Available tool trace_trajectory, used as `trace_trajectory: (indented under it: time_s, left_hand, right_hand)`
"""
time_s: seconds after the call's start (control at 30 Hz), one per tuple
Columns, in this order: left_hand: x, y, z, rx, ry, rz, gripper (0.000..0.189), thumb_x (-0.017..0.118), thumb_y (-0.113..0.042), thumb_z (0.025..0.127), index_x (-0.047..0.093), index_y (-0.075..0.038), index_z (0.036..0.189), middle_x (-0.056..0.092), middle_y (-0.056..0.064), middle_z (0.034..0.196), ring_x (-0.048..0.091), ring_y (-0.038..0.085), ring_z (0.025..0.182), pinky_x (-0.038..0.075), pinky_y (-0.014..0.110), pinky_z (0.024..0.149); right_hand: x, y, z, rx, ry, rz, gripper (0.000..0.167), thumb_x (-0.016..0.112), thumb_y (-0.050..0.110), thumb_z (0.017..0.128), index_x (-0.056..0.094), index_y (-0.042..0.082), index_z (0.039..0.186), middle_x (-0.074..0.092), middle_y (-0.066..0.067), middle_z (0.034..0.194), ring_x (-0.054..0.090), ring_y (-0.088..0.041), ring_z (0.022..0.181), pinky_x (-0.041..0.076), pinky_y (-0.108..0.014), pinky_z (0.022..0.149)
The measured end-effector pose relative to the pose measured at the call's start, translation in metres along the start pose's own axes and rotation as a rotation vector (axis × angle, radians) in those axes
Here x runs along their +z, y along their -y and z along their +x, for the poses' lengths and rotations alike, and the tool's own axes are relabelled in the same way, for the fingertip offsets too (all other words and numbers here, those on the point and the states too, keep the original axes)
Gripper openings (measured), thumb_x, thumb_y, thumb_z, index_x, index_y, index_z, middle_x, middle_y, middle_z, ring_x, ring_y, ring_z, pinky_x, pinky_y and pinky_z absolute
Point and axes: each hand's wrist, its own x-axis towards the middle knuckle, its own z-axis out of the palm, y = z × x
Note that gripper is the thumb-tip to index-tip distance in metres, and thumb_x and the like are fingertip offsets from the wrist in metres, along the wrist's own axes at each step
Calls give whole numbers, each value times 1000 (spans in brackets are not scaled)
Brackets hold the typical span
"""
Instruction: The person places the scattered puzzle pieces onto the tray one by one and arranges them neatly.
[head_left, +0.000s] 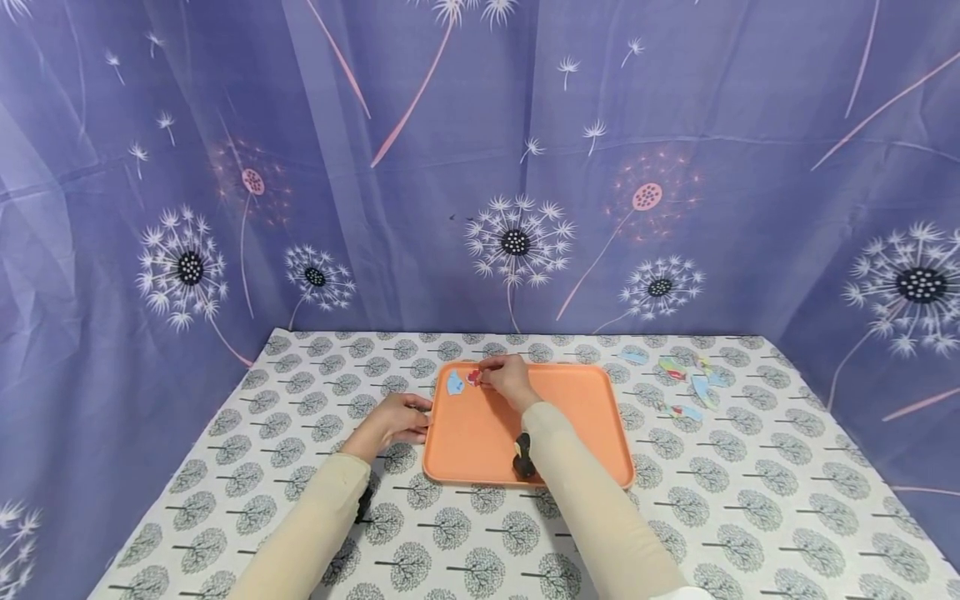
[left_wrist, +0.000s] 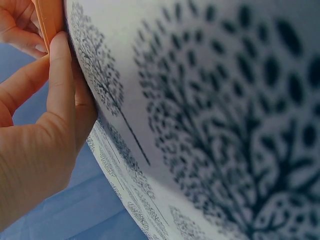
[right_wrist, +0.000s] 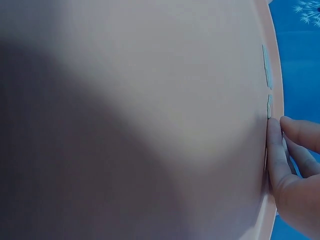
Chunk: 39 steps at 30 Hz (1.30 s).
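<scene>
An orange tray (head_left: 555, 433) lies on the patterned cloth. My left hand (head_left: 397, 419) holds its left rim, with thumb and fingers meeting at the orange edge (left_wrist: 50, 22) in the left wrist view. Over the tray's upper left part, my right hand (head_left: 510, 379) pinches a small red-and-white cutout piece (head_left: 473, 377) at its fingertips. In the right wrist view that piece (right_wrist: 269, 106) shows edge-on, low against the tray, beside the fingertips. Just left of it, a light blue cutout piece (head_left: 455, 382) lies flat in the tray's corner.
Several colourful cutout pieces lie scattered on the cloth to the tray's right, among them a blue piece (head_left: 703, 390), a red-and-green piece (head_left: 672, 368) and a pale blue one (head_left: 633, 356). A purple dandelion curtain (head_left: 420, 250) stands behind the table.
</scene>
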Motion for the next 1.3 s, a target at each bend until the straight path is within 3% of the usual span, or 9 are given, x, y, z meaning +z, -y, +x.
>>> trace_trajectory:
  time_s: [0.3, 0.53, 0.73, 1.07, 1.3]
  left_hand:
    - [-2, -2, -1, -15, -3, -3, 36, 64, 7, 86, 58, 5, 121, 68, 18, 85, 66, 16, 61, 62, 27, 61]
    - [-4, 0, -1, -8, 1, -16, 36, 64, 7, 85, 58, 6, 121, 68, 19, 85, 66, 17, 62, 62, 26, 61]
    - [-4, 1, 1, 4, -2, -2, 36, 63, 6, 86, 58, 6, 122, 67, 17, 83, 66, 17, 63, 62, 27, 63]
    - [-2, 3, 3, 17, -4, -2, 35, 63, 8, 85, 58, 6, 120, 67, 18, 84, 65, 17, 63, 62, 26, 61]
    - [-1, 5, 4, 21, -3, -12, 36, 63, 8, 85, 58, 7, 120, 68, 19, 83, 65, 17, 60, 61, 26, 59]
  right_hand:
    - [-8, 6, -2, 5, 27, -6, 21, 65, -7, 87, 68, -8, 108, 68, -23, 102, 70, -28, 83, 62, -31, 70]
    - [-22, 10, 4, -18, 49, 32, 23, 57, -12, 88, 63, -15, 110, 65, -28, 104, 69, -35, 87, 62, -36, 75]
    - [-41, 17, 6, -70, 42, 13, 25, 56, -11, 88, 61, -16, 112, 64, -30, 103, 66, -42, 90, 60, -45, 81]
    - [-75, 23, 0, -176, 0, -39, 24, 59, -9, 87, 62, -16, 109, 68, -25, 96, 66, -43, 90, 56, -51, 87]
    - [-106, 23, -6, -163, -36, -89, 27, 60, -6, 88, 61, -14, 113, 65, -30, 106, 69, -35, 84, 55, -51, 90]
